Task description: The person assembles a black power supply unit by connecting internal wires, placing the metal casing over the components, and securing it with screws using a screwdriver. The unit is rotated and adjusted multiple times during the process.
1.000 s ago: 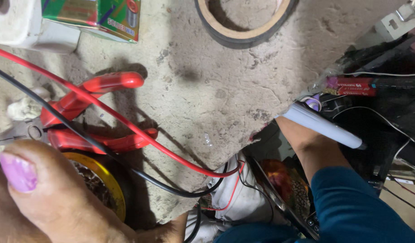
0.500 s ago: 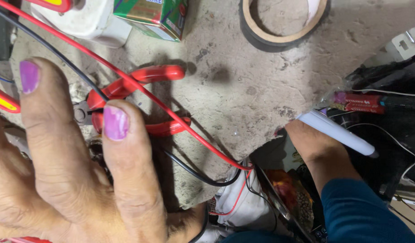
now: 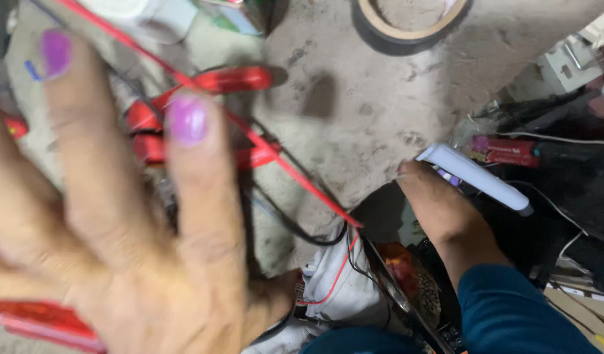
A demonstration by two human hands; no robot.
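- Left hand point(image 3: 112, 242): spread open close to the camera, blurred, fingers extended toward the top of the view, nails painted purple; it grips nothing.
- Red-handled pliers point(image 3: 203, 118): lying on the concrete surface point(image 3: 354, 118) directly behind the left fingers. Long axis runs from lower left to upper right, handles pointing right and away from the palm. The jaw end is hidden by the fingers, so its form cannot be made out.
- Red wire point(image 3: 295, 177) and black wire point(image 3: 282, 216): they cross over the pliers and run diagonally down to the right of the left hand, toward a white cloth-like bundle point(image 3: 334, 282) between the two hands.
- Right hand point(image 3: 439, 203): seen from the back, blue sleeve at the wrist, closed around a pale lilac pen-shaped tool point(image 3: 475, 178). The tool's long axis slopes from upper left to lower right; one end lies just above the knuckles, the other points right, away from the hand. The fingers themselves are hidden under the hand.
- Tape roll point(image 3: 413, 26): well above the right hand, cut off by the top edge.
- Dark clutter right of the right hand: cables and a red cylinder, hard to identify.
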